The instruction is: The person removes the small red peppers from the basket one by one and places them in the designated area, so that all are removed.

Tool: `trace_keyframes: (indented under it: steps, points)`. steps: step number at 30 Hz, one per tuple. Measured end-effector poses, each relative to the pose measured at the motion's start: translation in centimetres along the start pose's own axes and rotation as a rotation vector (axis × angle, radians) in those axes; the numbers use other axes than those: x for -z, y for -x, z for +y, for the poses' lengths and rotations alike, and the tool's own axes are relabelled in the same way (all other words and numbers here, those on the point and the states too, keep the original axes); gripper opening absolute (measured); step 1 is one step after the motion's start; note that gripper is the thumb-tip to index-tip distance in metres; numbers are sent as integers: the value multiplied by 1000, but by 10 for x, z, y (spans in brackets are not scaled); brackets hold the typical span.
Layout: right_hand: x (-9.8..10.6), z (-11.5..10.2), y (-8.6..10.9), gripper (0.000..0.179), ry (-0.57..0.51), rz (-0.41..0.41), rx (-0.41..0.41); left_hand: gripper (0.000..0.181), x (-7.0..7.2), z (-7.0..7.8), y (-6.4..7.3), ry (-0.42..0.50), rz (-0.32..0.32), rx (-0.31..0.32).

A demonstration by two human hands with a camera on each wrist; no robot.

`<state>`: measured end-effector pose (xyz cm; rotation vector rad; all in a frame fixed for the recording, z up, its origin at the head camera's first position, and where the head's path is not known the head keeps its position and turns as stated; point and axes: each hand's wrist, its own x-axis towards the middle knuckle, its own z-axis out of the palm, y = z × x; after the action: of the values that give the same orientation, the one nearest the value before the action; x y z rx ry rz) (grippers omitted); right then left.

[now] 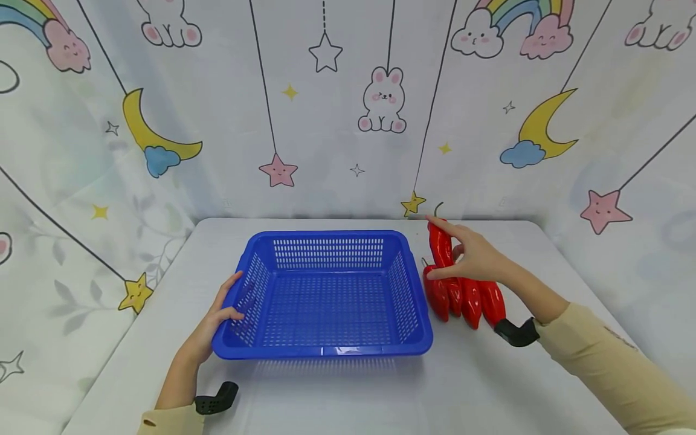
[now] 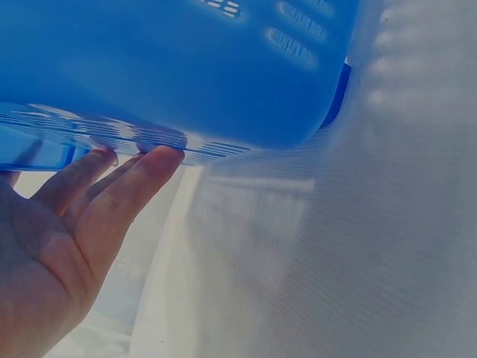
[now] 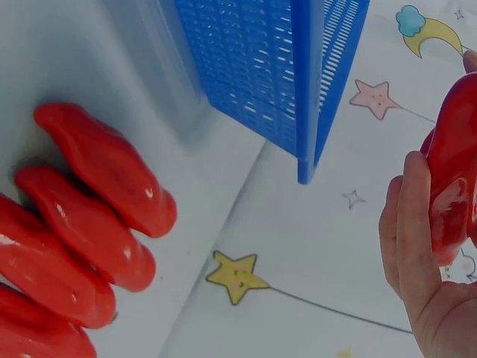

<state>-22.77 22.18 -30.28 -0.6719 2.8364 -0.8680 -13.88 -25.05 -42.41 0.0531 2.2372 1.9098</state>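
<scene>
My right hand (image 1: 478,257) holds up a red chili pepper (image 1: 439,244) with a thin curved stem, to the right of a blue plastic basket (image 1: 322,351). In the right wrist view the fingers lie along the side of this pepper (image 3: 453,171), above the table. Beneath that hand, several more red peppers (image 1: 436,296) lie side by side on the table. My left hand (image 1: 202,331) grips the left rim of the basket; the left wrist view shows its fingertips (image 2: 165,155) against the slotted side. The basket holds nothing.
A white-covered table (image 1: 462,386) carries everything. Behind it hangs a pale curtain (image 1: 337,121) printed with stars, moons and rabbits. The basket's right wall (image 1: 405,284) stands close beside the peppers. Black wrist devices (image 1: 217,399) sit at both sleeves.
</scene>
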Motion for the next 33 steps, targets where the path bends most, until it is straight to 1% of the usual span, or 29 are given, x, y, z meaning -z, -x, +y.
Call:
trace_keyframes:
  steps: [11,19,23,30,33]
  points:
    - [8,10,7,103,-2,-4,-1,79,-2,2,1,-25,17,10]
    - [13,15,13,103,1,6,13,78,-2,2,2,-6,17,2]
    - [15,19,15,104,-1,11,16,79,-1,2,3,-11,16,5]
    - [17,26,20,105,13,12,12,79,-2,1,2,-11,14,-7]
    - [18,29,22,105,13,11,4,79,-1,1,2,-6,15,0]
